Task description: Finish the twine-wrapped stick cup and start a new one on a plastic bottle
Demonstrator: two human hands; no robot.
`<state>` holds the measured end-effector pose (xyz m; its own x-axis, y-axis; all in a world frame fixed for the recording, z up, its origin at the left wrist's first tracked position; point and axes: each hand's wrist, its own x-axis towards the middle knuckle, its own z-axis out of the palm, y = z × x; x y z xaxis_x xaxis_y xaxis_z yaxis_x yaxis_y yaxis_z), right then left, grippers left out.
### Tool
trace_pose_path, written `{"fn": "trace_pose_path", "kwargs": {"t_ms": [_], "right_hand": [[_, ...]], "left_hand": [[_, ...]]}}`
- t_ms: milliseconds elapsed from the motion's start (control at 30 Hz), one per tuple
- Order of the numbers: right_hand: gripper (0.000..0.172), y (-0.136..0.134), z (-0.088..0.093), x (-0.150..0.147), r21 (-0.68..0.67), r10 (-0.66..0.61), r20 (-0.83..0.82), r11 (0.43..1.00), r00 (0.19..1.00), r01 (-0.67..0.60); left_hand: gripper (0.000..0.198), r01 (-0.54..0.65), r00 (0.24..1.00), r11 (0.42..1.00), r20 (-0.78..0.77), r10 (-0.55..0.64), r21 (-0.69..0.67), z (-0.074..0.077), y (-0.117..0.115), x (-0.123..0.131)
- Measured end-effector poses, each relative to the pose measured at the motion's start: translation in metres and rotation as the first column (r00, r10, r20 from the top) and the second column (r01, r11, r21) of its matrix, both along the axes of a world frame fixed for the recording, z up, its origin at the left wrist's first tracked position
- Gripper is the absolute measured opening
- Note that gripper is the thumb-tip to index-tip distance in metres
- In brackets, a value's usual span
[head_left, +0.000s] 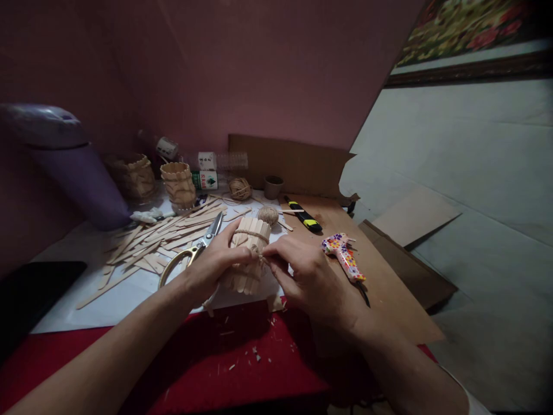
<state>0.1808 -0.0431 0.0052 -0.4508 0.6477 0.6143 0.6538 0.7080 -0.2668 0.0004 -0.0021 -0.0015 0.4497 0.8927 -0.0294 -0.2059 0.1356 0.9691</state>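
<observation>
Fastening twine (256, 250), apparently: left hand (211, 260) clamps the cup (247, 279), right hand (305, 268) pinches fingers together at its three o'clock; tightening calls for steadiness.

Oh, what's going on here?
Someone's left hand holds a cylinder of wooden sticks, while the fingertips of the right hand are at its side, near the twine wrapped around it; they seem to be pinching something. Scissors lie beside the left hand, next to a pile of loose sticks. A flowery glue gun rests on the cardboard at the right.
</observation>
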Motion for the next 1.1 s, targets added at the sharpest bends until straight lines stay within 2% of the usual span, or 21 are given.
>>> {"fn": "trace_pose_path", "kwargs": {"t_ms": [133, 267, 500, 800, 1100], "right_hand": [[0.017, 0.0, 0.0, 0.001, 0.052, -0.043, 0.126, 0.998, 0.991, 0.037], [0.021, 0.001, -0.001, 0.0, 0.071, -0.068, 0.18, 0.996, 0.981, 0.056], [0.019, 0.002, -0.004, -0.001, 0.097, -0.065, 0.114, 0.994, 0.991, 0.054], [0.014, -0.001, 0.003, 0.0, -0.015, 0.003, 0.044, 1.0, 0.999, -0.002], [0.012, -0.003, 0.005, 0.001, 0.002, -0.118, 0.153, 0.993, 0.981, 0.119]], "left_hand": [[0.063, 0.008, 1.0, 1.0, -0.013, -0.008, 0.007, -0.001, 0.001, -0.001], [0.061, 0.032, 0.999, 0.999, -0.021, -0.032, 0.02, -0.003, 0.002, -0.002], [0.059, 0.058, 0.998, 0.998, -0.02, -0.058, 0.003, -0.004, 0.001, -0.002], [0.06, 0.025, 0.999, 1.0, -0.026, -0.025, -0.018, -0.001, 0.0, -0.002], [0.055, 0.016, 1.0, 1.0, -0.02, -0.016, -0.003, -0.001, 0.001, 0.0]]}}
